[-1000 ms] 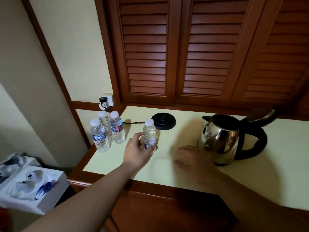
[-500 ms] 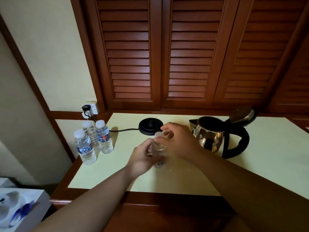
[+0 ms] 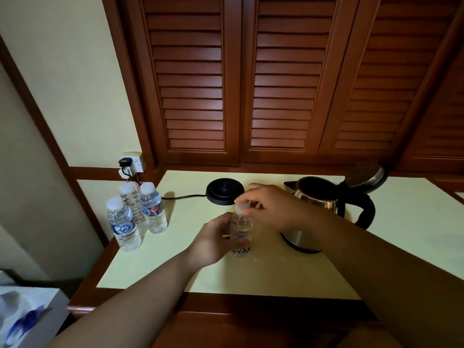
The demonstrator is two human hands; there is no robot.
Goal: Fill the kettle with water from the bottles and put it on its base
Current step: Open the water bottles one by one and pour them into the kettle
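A small clear water bottle [image 3: 241,232] stands upright on the pale yellow tabletop [image 3: 288,275], and my left hand [image 3: 216,241] is wrapped around its body. My right hand [image 3: 272,205] pinches its white cap [image 3: 240,205] from above. The steel kettle [image 3: 319,204] with a black handle stands just right of my hands, its lid [image 3: 364,175] hinged open; my right forearm hides part of it. The round black kettle base [image 3: 225,191] lies behind the bottle, its cord running left to the wall socket [image 3: 133,163].
Three more capped water bottles [image 3: 136,214] stand grouped at the table's left edge. Louvred wooden doors [image 3: 251,84] rise right behind the table. A white box [image 3: 27,317] sits low at the left, off the table.
My left hand brought the bottle nearer the table's front and keeps hold of it. My right hand left the table beside the kettle and closed on the cap. The camera tilted down.
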